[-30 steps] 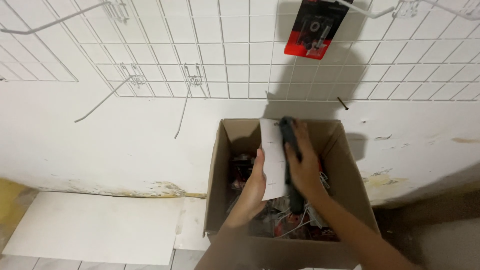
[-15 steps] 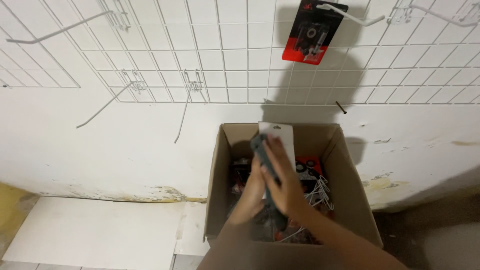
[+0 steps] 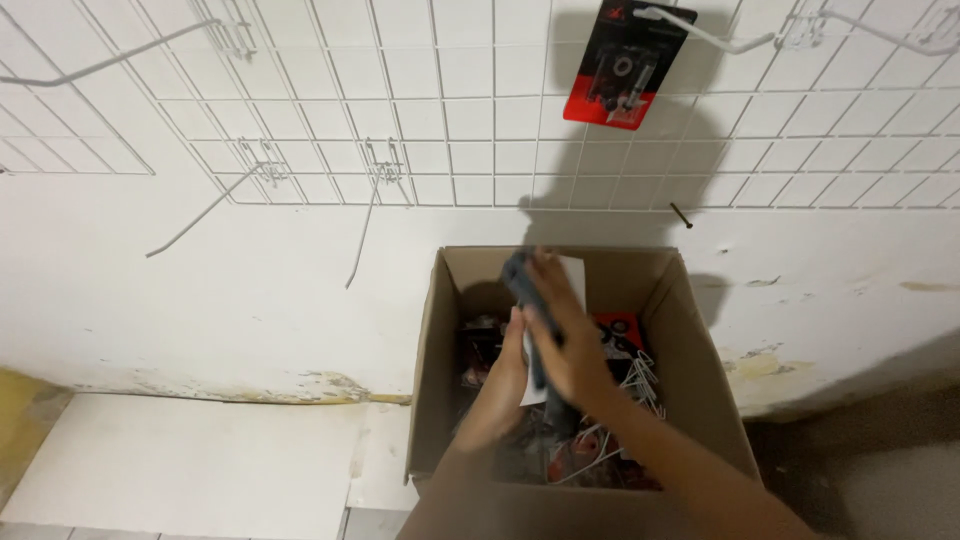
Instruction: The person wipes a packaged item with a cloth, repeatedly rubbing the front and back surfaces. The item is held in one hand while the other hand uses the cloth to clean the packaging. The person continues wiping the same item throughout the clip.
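The right hand [image 3: 565,335] is held above the open brown cardboard box [image 3: 700,380], its fingers curled around a flat white-backed card pack with a dark grey tool on its face [image 3: 540,300]. The pack stands nearly upright and tilts a little to the left; its top end rises past the fingertips toward the far wall of the box, and its lower end runs down under the palm. The left hand [image 3: 500,385] lies just beside it on the left, fingers pressed together and pointing up, touching the lower left edge of the same pack, so both hands hold it between them.

Below the hands the box is filled with more carded packs in red and black [image 3: 615,335] and loose white wire hooks [image 3: 635,385], which lie against the right inner wall. The box rests on the floor against a scuffed white wall [image 3: 250,300]. Above it a white wire grid panel [image 3: 450,100] is fixed to the wall, with several long white hooks [image 3: 200,215] sticking out. One red and black carded pack [image 3: 625,65] hangs from a hook near the top, well apart from the hands.
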